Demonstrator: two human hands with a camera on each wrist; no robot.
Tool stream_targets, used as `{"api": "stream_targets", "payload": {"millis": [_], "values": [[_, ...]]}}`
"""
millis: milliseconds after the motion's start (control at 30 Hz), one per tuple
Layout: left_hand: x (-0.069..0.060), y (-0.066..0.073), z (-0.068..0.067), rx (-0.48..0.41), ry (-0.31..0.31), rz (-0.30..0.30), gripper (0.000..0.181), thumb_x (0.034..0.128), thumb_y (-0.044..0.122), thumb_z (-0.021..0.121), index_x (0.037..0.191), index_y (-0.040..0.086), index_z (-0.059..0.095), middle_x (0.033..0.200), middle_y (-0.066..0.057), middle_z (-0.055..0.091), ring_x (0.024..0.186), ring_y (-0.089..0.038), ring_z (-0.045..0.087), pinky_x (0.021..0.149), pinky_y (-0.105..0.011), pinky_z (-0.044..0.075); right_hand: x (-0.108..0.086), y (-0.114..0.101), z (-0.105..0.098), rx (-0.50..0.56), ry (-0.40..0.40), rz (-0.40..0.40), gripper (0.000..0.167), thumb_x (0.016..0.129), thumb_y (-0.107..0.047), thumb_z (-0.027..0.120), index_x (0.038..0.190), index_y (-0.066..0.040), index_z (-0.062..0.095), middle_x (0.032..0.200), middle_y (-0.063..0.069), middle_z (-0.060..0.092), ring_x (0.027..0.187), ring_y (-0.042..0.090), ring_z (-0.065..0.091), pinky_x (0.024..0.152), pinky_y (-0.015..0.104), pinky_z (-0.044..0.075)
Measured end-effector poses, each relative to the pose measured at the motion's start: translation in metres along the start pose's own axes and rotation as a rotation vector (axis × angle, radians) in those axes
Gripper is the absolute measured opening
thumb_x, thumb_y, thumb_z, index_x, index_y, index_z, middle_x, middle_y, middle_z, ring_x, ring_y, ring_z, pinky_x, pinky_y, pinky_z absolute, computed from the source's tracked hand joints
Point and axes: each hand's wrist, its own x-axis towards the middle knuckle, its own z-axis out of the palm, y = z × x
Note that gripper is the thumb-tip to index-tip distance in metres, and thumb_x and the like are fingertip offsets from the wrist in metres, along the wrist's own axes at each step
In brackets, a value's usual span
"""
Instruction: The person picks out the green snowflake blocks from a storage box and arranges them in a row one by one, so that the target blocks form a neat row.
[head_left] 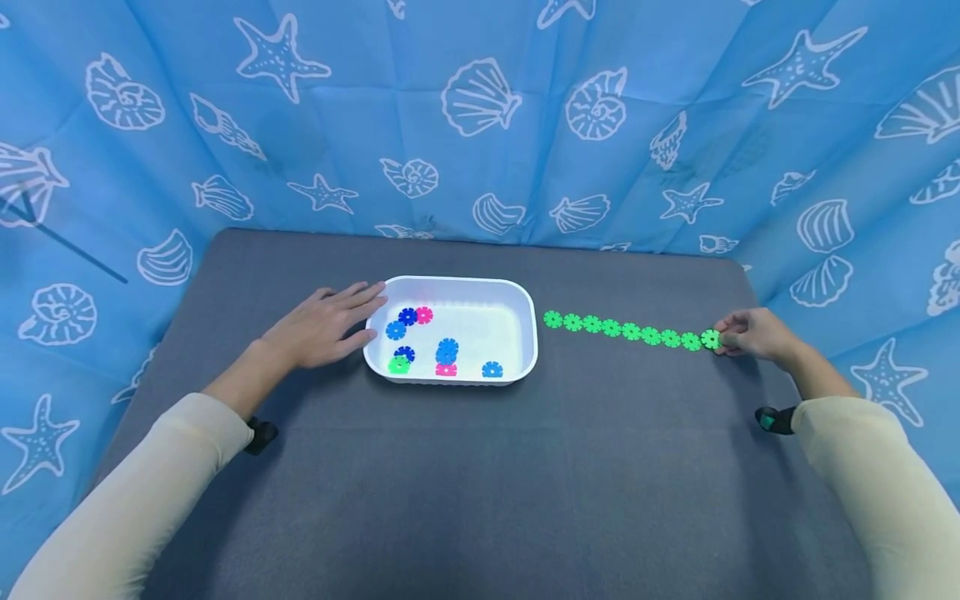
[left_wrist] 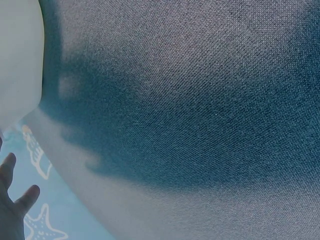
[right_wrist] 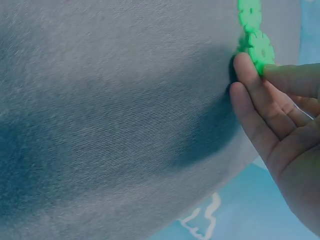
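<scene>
A row of several bright green notched plastic discs (head_left: 632, 332) runs across the table to the right of a white tray (head_left: 528, 354). My right hand (head_left: 753, 332) pinches the disc (right_wrist: 261, 49) at the row's right end between thumb and fingers. In the right wrist view that disc meets its neighbour (right_wrist: 249, 14); whether they interlock I cannot tell. My left hand (head_left: 330, 323) has its fingers extended at the tray's left rim, the fingertips at or just over the edge. Inside the tray lie dark blue (head_left: 407, 317), lighter blue (head_left: 492, 369), pink (head_left: 424, 315) and green discs (head_left: 400, 364).
Grey cloth covers the table (head_left: 480, 483). A blue curtain (head_left: 420, 117) with white shell and starfish prints hangs behind the table and at both sides. Dark straps with small devices (head_left: 774, 419) sit at both wrists.
</scene>
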Motion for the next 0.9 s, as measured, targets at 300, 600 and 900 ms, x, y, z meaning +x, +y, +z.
{"api": "stream_targets", "payload": {"millis": [300,600,900], "values": [[-0.001,-0.001,0.001,-0.001,0.012,0.0,0.067,0.1017,0.045,0.052,0.158,0.016,0.03,0.165,-0.004,0.022,0.149,-0.034,0.022,0.111,-0.066,0.025,-0.001,0.004,0.001,0.003,0.021,0.006,0.03,0.1,0.001,0.049,0.12,0.024,0.049,0.096,0.025,0.069,0.08,0.016,0.072,0.075,0.036,0.059],[0.0,0.0,0.001,0.011,0.004,0.007,0.067,0.1018,0.045,0.051,0.158,0.016,0.03,0.165,-0.005,0.022,0.149,-0.034,0.023,0.111,-0.066,0.025,-0.005,-0.006,-0.001,-0.042,0.001,0.041,0.043,0.105,-0.013,0.044,0.121,0.026,0.053,0.102,0.03,0.068,0.081,0.021,0.073,0.076,0.04,0.059],[0.0,0.001,0.0,0.011,0.007,0.006,0.066,0.1018,0.044,0.052,0.158,0.015,0.031,0.165,-0.006,0.022,0.149,-0.035,0.023,0.111,-0.066,0.025,-0.001,-0.024,-0.009,-0.019,-0.027,0.079,0.055,0.108,-0.024,0.038,0.134,0.024,0.042,0.112,0.03,0.067,0.094,0.022,0.072,0.09,0.049,0.054]]}}
